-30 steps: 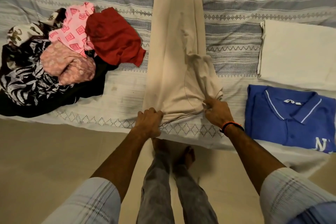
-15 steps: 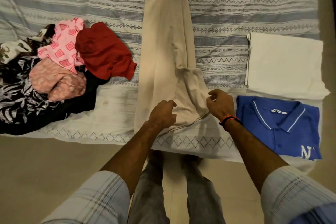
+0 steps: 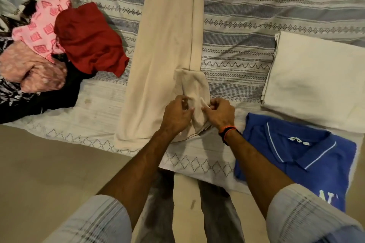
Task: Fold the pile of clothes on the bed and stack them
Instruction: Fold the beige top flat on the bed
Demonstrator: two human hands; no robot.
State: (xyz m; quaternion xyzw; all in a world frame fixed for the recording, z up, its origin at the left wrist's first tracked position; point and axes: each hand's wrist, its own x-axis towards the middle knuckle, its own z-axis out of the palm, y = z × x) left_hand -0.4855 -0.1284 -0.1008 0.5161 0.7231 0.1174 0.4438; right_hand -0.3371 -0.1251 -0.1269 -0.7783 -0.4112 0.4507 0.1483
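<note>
Beige trousers (image 3: 167, 45) lie lengthwise down the middle of the bed, legs running away from me. At their near right side a loose flap of the same cloth bunches up. My left hand (image 3: 176, 115) and my right hand (image 3: 219, 113) meet over that flap, each pinching its cloth. A heap of unfolded clothes (image 3: 39, 61) sits at the left, with a red garment (image 3: 88, 39) and a pink patterned one (image 3: 41, 27) on top. At the right lie a folded blue polo shirt (image 3: 300, 156) and a folded white cloth (image 3: 320, 81).
The striped bedspread (image 3: 256, 16) covers the bed; its near edge (image 3: 79, 136) hangs over a beige floor (image 3: 49, 173). My legs stand against the bed's edge below the trousers.
My hands left the trousers' near hem corners and came together over the flap on the right side. That flap, spread wide before, is now gathered narrower.
</note>
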